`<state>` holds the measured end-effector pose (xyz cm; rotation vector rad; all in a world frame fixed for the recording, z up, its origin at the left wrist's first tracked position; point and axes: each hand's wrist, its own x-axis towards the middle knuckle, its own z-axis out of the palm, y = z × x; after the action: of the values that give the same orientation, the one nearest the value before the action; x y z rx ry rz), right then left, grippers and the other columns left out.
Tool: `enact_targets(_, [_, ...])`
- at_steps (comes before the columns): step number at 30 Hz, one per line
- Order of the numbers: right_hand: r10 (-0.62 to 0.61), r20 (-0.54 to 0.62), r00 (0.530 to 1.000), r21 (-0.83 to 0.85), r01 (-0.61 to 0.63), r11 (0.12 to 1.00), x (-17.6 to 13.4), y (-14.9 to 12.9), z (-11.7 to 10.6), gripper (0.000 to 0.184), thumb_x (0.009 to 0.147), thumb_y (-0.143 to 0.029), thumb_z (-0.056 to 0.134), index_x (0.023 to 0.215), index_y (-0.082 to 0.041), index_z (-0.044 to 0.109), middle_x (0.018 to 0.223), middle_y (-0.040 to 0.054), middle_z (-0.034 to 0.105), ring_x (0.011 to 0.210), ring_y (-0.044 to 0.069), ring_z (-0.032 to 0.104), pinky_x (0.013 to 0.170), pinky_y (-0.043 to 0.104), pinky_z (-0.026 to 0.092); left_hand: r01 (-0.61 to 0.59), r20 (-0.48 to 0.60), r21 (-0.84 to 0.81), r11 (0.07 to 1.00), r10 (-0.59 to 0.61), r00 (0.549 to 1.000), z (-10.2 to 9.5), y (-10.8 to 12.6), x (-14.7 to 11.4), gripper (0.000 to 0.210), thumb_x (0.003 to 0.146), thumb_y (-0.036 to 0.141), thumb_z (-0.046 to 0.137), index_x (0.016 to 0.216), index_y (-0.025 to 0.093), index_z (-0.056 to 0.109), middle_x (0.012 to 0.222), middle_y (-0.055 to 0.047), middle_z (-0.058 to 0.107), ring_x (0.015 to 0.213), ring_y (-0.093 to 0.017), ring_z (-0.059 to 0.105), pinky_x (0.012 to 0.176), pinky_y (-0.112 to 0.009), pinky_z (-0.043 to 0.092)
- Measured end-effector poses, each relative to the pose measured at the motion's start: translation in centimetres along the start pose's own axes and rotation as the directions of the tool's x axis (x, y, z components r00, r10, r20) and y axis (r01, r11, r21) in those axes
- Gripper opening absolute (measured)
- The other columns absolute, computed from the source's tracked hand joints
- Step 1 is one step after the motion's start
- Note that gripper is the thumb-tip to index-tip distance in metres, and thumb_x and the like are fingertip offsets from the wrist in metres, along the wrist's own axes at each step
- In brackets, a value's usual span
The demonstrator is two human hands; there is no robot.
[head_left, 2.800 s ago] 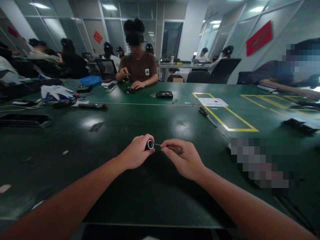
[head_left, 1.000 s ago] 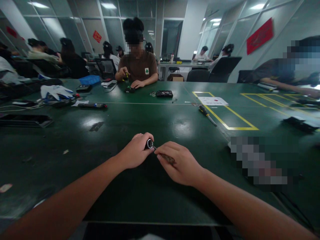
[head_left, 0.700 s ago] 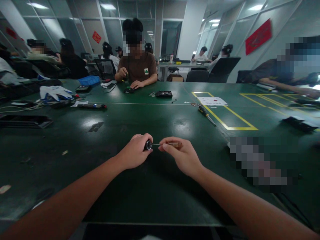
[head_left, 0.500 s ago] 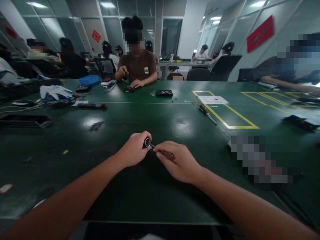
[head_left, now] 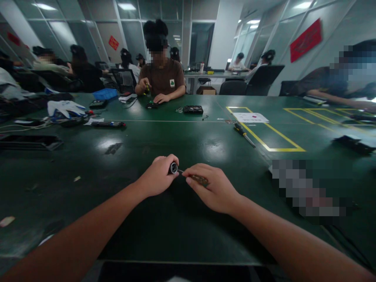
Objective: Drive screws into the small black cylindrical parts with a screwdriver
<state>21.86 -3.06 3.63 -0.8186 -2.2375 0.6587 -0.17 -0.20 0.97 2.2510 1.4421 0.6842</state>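
My left hand [head_left: 160,174] is closed around a small black cylinder [head_left: 173,168] whose round, silver-rimmed end faces me and to the right. Most of the cylinder is hidden in the palm. Between the fingers of my right hand [head_left: 214,186] lies a screwdriver with an amber, see-through handle [head_left: 199,179]. Its thin metal shaft points left at the rim of the cylinder; whether the tip touches it I cannot tell. Both hands are just above the green tabletop [head_left: 164,231], near its front.
Beyond my right hand lies a yellow-black screwdriver [head_left: 244,134], beside a yellow tape outline [head_left: 284,149]. A black pen-shaped tool [head_left: 108,124], white gloves [head_left: 66,109] and a black tray [head_left: 31,142] are at the left. A co-worker [head_left: 161,76] sits across the table, working on a small black part.
My right hand and its screwdriver have shifted slightly right and turned a little, showing more of the amber handle. The left hand and cylinder have barely moved.
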Motion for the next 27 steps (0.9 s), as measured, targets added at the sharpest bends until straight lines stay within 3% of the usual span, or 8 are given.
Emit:
enact_targets(6, [0.316, -0.064, 0.947, 0.363, -0.273, 0.891, 0.3, 0.9, 0.8, 0.016, 0.094, -0.028, 0.063, 0.102, -0.021, 0.075, 0.091, 0.0025, 0.078, 0.084, 0.019, 0.073, 0.077, 0.032, 0.055, -0.017, 0.022, 0.026, 1.0, 0.017, 1.0, 0.0, 0.0, -0.2, 0.016, 0.088, 0.023, 0.063, 0.104, 0.022, 0.06, 0.102, -0.005, 0.065, 0.101, -0.027, 0.059, 0.088, -0.043, 0.046])
enact_targets(12, [0.254, -0.05, 0.966, 0.222, -0.237, 0.946, 0.1, 0.8, 0.9, 0.016, 0.094, -0.026, 0.063, 0.102, -0.023, 0.077, 0.097, 0.0027, 0.078, 0.089, 0.019, 0.072, 0.087, 0.036, 0.054, 0.02, 0.043, 0.018, 1.0, -0.021, 0.999, 0.1, -0.2, -0.1, 0.017, 0.089, 0.025, 0.063, 0.106, 0.022, 0.06, 0.103, -0.006, 0.066, 0.103, -0.028, 0.059, 0.085, -0.043, 0.046])
enact_targets(14, [0.296, -0.034, 0.955, 0.311, -0.271, 0.911, 0.3, 0.9, 0.9, 0.016, 0.093, -0.027, 0.065, 0.103, -0.023, 0.077, 0.097, 0.0033, 0.078, 0.092, 0.02, 0.071, 0.089, 0.038, 0.053, 0.037, 0.034, 0.014, 0.999, -0.037, 0.999, 0.1, -0.1, -0.1, 0.018, 0.089, 0.027, 0.064, 0.106, 0.022, 0.06, 0.102, -0.006, 0.065, 0.103, -0.028, 0.059, 0.086, -0.043, 0.047])
enact_targets(16, [0.407, -0.006, 0.913, 0.522, -0.344, 0.781, 0.5, 1.4, 1.0, 0.017, 0.089, -0.03, 0.071, 0.103, -0.02, 0.076, 0.093, 0.0044, 0.077, 0.09, 0.021, 0.072, 0.089, 0.039, 0.055, 0.043, 0.02, 0.008, 0.999, -0.043, 0.999, 0.1, 0.0, -0.1, 0.017, 0.089, 0.026, 0.064, 0.105, 0.022, 0.06, 0.101, -0.005, 0.065, 0.102, -0.027, 0.06, 0.088, -0.043, 0.047])
enact_targets(18, [0.531, 0.035, 0.847, 0.741, -0.379, 0.555, 0.9, 1.9, 1.1, 0.022, 0.084, -0.03, 0.075, 0.102, -0.017, 0.075, 0.088, 0.0058, 0.076, 0.085, 0.02, 0.072, 0.086, 0.04, 0.057, 0.042, 0.015, 0.001, 0.999, -0.042, 0.999, 0.1, 0.1, -0.2, 0.017, 0.088, 0.024, 0.065, 0.104, 0.022, 0.059, 0.1, -0.005, 0.066, 0.101, -0.026, 0.061, 0.09, -0.043, 0.047])
enact_targets(21, [0.614, 0.097, 0.783, 0.852, -0.384, 0.356, 1.2, 2.6, 1.0, 0.023, 0.081, -0.028, 0.077, 0.099, -0.014, 0.074, 0.086, 0.0075, 0.075, 0.08, 0.02, 0.072, 0.082, 0.039, 0.058, 0.049, 0.027, -0.007, 0.999, -0.049, 0.998, 0.1, 0.2, -0.1, 0.018, 0.088, 0.024, 0.066, 0.104, 0.022, 0.059, 0.1, -0.004, 0.066, 0.1, -0.026, 0.062, 0.089, -0.042, 0.047])
enact_targets(23, [0.624, 0.047, 0.78, 0.829, -0.38, 0.412, 1.2, 2.7, 0.8, 0.021, 0.082, -0.028, 0.076, 0.097, -0.015, 0.074, 0.083, 0.0065, 0.074, 0.076, 0.019, 0.071, 0.079, 0.037, 0.058, 0.07, 0.033, -0.014, 0.997, -0.069, 0.997, 0.2, 0.1, -0.1, 0.019, 0.088, 0.025, 0.067, 0.105, 0.022, 0.059, 0.1, -0.004, 0.067, 0.099, -0.026, 0.063, 0.086, -0.04, 0.047])
enact_targets(27, [0.479, -0.207, 0.853, 0.528, -0.315, 0.789, 0.5, 1.9, 0.3, 0.015, 0.089, -0.031, 0.07, 0.098, -0.019, 0.074, 0.085, 0.0043, 0.075, 0.082, 0.02, 0.071, 0.081, 0.037, 0.055, 0.111, 0.01, -0.025, 0.994, -0.111, 0.994, 0.4, -0.5, 0.1, 0.021, 0.088, 0.026, 0.068, 0.107, 0.022, 0.058, 0.102, -0.005, 0.068, 0.097, -0.026, 0.064, 0.08, -0.038, 0.046])
